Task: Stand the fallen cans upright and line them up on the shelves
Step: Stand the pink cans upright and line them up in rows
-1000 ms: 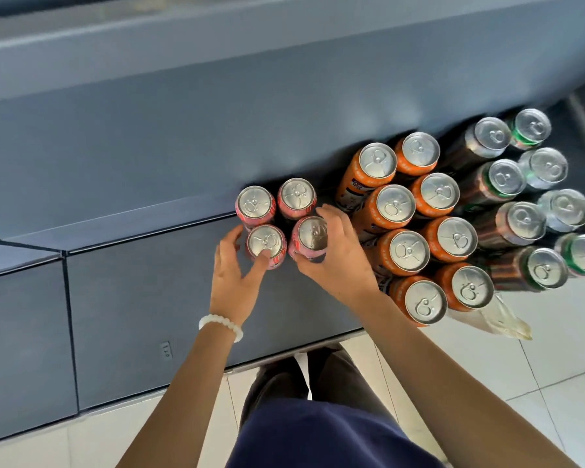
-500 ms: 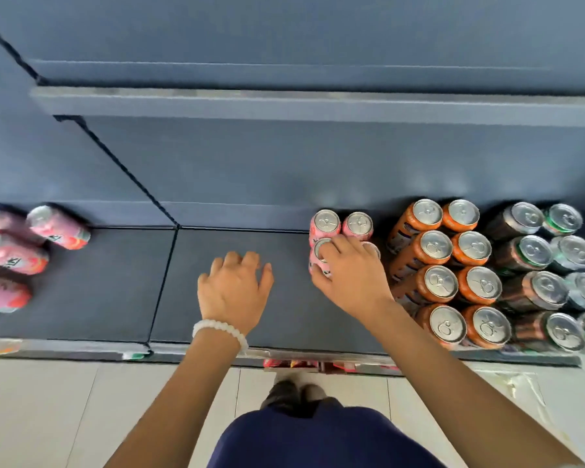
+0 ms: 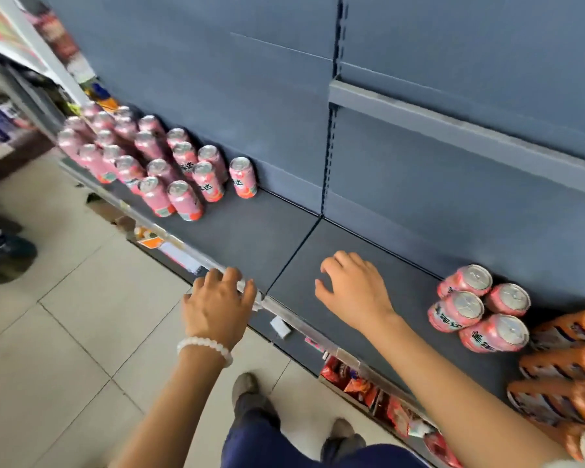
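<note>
A small cluster of pink cans (image 3: 480,307) stands upright at the right of the dark grey shelf (image 3: 250,238), beside rows of orange cans (image 3: 568,366). Far to the left stands a large group of pink cans (image 3: 156,163), with one apart from it near the back wall (image 3: 242,177). My right hand (image 3: 352,288) hovers over the bare middle of the shelf with fingers loosely curled, holding nothing. My left hand (image 3: 218,302), with a white bead bracelet, is at the shelf's front rail, fingers curled over it and empty.
A blue back panel (image 3: 284,113) rises behind the shelf, and a higher shelf edge (image 3: 453,130) juts out at the right. A lower shelf holds snack packets (image 3: 368,383). Pale floor tiles (image 3: 65,332) lie below, with another person's shoe (image 3: 7,258) at left.
My view has swung left, bringing the big pink group into sight. My right hand has let go of the pink cluster and moved left over the bare shelf; my left hand has drawn back to the rail.
</note>
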